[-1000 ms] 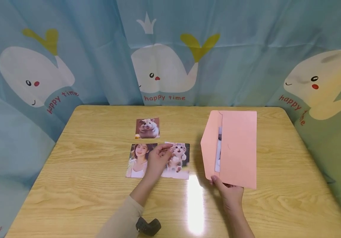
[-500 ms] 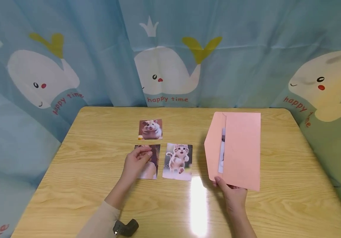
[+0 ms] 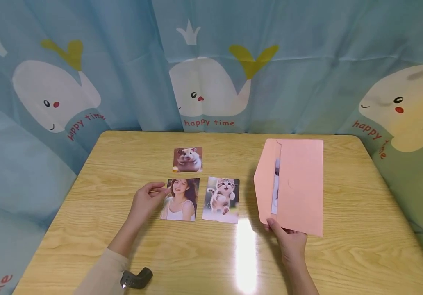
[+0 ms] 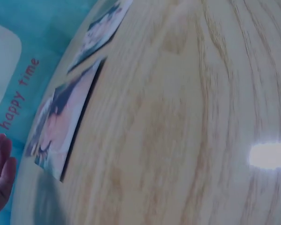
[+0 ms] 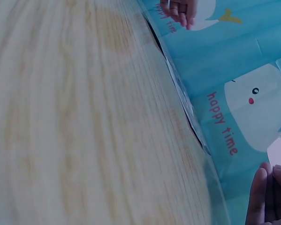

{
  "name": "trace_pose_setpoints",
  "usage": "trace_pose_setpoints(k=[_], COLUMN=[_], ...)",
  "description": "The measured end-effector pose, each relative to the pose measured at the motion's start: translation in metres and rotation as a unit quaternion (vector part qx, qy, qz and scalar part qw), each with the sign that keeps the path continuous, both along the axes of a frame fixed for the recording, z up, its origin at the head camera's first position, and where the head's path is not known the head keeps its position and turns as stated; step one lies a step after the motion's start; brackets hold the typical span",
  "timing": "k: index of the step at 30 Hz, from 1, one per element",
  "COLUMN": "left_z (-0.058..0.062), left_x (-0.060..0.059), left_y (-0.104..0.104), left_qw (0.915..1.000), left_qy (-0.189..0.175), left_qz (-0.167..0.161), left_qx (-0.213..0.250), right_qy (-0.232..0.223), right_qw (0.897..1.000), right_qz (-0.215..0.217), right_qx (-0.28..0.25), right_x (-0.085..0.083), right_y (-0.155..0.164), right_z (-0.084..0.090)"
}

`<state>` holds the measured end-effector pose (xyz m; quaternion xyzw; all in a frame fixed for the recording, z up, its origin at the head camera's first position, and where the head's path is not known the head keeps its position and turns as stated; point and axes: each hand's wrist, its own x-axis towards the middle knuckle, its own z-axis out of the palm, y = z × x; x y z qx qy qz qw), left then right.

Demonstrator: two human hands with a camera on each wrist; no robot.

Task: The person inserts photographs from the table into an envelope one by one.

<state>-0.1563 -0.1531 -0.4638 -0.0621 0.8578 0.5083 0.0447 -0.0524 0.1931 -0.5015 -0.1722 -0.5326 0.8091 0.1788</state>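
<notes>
My right hand (image 3: pixel 289 241) holds a pink envelope (image 3: pixel 301 184) by its lower edge, thumb in front. The envelope's flap is open to the left, and a strip of a photo (image 3: pixel 276 188) shows in its mouth. Over the table, at the left edge of a photo of a person in a white top (image 3: pixel 182 207), is my left hand (image 3: pixel 146 205), fingers loosely bent and holding nothing. Its fingers (image 4: pixel 0 164) also appear at the left of the left wrist view. A kitten photo (image 3: pixel 220 200) lies to the right of the portrait, and a hamster photo (image 3: pixel 188 160) lies behind it.
The wooden table (image 3: pixel 97 196) has a bright light reflection near its front middle. Blue curtains (image 3: pixel 130 73) with whale prints stand along its back and sides. A black device (image 3: pixel 137 278) is at the left sleeve.
My left hand has moved left from the kitten photo across the portrait to its left edge, uncovering both. The right hand keeps holding the envelope; the head view shifts slightly.
</notes>
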Motion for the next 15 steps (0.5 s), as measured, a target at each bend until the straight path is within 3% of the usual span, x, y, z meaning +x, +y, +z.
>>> trace_pose_setpoints(k=[10,15], left_z=[-0.013,-0.012], left_x=[-0.002,-0.004], left_y=[-0.008,-0.007], left_qw=[0.9964,0.986], left_qy=[-0.015,-0.027], left_qz=[-0.008,-0.028], left_qx=[-0.083,-0.162], right_qy=[0.015,0.0], right_qw=[1.0,1.0], right_qz=[-0.02,-0.03], right_qx=[0.003,0.003], right_x=[-0.001,0.0], right_y=[-0.002,-0.002], right_z=[-0.001,0.001])
